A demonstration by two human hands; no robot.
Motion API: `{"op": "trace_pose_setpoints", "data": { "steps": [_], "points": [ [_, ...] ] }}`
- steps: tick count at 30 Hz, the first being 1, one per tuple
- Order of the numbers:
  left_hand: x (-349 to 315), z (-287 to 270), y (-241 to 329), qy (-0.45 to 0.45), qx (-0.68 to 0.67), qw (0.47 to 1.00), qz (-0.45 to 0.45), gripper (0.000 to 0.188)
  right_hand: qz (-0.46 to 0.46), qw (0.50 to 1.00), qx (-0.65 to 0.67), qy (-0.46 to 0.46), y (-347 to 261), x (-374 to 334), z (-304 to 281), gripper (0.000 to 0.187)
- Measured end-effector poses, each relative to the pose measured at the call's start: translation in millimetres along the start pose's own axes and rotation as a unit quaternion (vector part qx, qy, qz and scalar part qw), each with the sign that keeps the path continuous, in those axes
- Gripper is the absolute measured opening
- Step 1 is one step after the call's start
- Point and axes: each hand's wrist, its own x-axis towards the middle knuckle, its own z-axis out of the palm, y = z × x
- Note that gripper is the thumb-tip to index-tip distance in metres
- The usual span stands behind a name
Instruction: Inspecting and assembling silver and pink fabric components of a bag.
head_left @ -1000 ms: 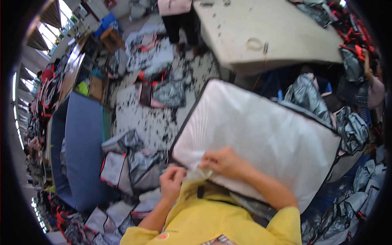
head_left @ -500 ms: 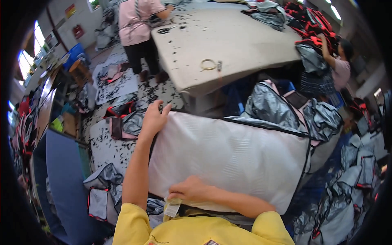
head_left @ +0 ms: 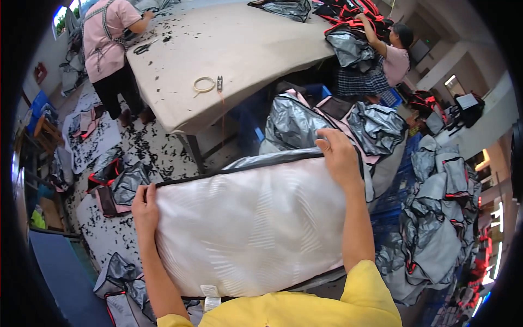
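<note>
A wide white fabric bag (head_left: 256, 223) with black edging and a faint striped pattern is stretched out in front of me. Silver lining (head_left: 272, 157) shows behind its far edge, and a small white label (head_left: 210, 297) hangs at its near edge on the left. My left hand (head_left: 145, 210) is closed on the far left corner, thumb on top. At the far right corner, my right hand (head_left: 340, 158) curls over the black edging; part of its grip is hidden by the hand itself. The bag's near edge lies against my yellow shirt.
A beige-topped table (head_left: 245, 49) ahead holds a tape roll (head_left: 204, 84), a small cutter-like tool (head_left: 219, 83) and scissors (head_left: 144, 48). Silver bags (head_left: 297, 120) are heaped beyond my right hand, with more piled (head_left: 436, 218) at right. Two people work by the table; black scraps litter the floor.
My right hand has gone from the bag's near edge to its far right corner. My left hand stays at the far left corner. The view has swung to the right.
</note>
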Motion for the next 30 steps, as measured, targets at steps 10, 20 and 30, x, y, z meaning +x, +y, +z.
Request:
{"op": "trace_pose_setpoints", "data": {
  "steps": [10,20,30],
  "points": [
    [-18,-39,13,0.029,-0.115,0.992,0.052,0.026,-0.219,0.950,-0.204,-0.086,10,-34,-72,0.043],
    [-36,-179,102,0.340,-0.145,0.848,0.381,0.054,-0.368,0.840,-0.268,0.294,-105,-13,-241,0.036],
    [-185,-80,-79,-0.010,-0.191,0.982,-0.001,0.021,-0.104,0.976,-0.130,-0.139,-20,-253,-69,0.057]
  ]
}}
